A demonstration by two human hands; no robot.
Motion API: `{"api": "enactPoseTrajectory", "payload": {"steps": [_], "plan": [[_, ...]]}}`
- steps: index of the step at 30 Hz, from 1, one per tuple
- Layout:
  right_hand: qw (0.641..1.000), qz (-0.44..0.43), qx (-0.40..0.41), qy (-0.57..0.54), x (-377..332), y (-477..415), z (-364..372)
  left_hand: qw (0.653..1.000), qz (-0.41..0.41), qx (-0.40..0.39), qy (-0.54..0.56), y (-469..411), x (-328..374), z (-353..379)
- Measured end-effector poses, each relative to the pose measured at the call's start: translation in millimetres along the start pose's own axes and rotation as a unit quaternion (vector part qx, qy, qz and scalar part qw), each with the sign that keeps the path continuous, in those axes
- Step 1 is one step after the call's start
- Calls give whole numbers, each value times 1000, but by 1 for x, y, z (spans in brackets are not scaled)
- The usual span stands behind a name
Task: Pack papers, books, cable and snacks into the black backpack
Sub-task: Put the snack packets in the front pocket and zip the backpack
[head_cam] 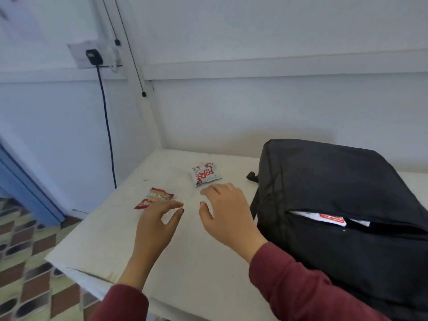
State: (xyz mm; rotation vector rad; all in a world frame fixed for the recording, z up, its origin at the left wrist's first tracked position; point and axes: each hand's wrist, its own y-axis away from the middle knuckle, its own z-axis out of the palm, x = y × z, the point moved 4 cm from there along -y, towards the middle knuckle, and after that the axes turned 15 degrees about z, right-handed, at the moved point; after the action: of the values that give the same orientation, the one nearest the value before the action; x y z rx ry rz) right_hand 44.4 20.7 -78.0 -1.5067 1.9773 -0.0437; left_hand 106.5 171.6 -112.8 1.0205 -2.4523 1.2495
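Both loosely open, holding nothing: left hand (pixel 157 218) by red snack packet (pixel 154 197), right hand (pixel 228 216) by white packet (pixel 205 174), lettering illegible.

You face a white wall (pixel 254 31) behind the pale counter (pixel 111 239); a black plug (pixel 93 57) sits in its socket (pixel 78 53), cord (pixel 107 126) hanging down. Left, patterned floor tiles (pixel 25 274) meet a blue frame (pixel 20 181).
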Motion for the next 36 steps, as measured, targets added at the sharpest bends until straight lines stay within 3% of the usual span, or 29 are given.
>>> {"api": "enactPoseTrajectory", "payload": {"steps": [3, 7, 11, 18, 24, 32, 36], "plan": [[1000, 22, -13, -4, -8, -37, 35, 997, -34, -33, -54, -4, -41, -3], [987, 88, -107, 79, 5, -76, 84, 988, -76, -102, -92, 6, -86, 1], [967, 126, -162, 149, 27, -100, 116, 990, -58, -86, -92, 6, -102, -4], [960, 174, -169, 142, 46, -116, 134, 990, -72, -85, -89, -10, -129, -14], [966, 207, -119, 101, 52, -116, 136, 988, -105, -114, 26, -13, -138, -12], [967, 168, -114, 154, 45, -114, 126, 989, -104, -79, 72, -14, -133, -15], [977, 184, -87, 67, 43, -107, 113, 992, -83, -55, 73, -19, -122, -17]]}}
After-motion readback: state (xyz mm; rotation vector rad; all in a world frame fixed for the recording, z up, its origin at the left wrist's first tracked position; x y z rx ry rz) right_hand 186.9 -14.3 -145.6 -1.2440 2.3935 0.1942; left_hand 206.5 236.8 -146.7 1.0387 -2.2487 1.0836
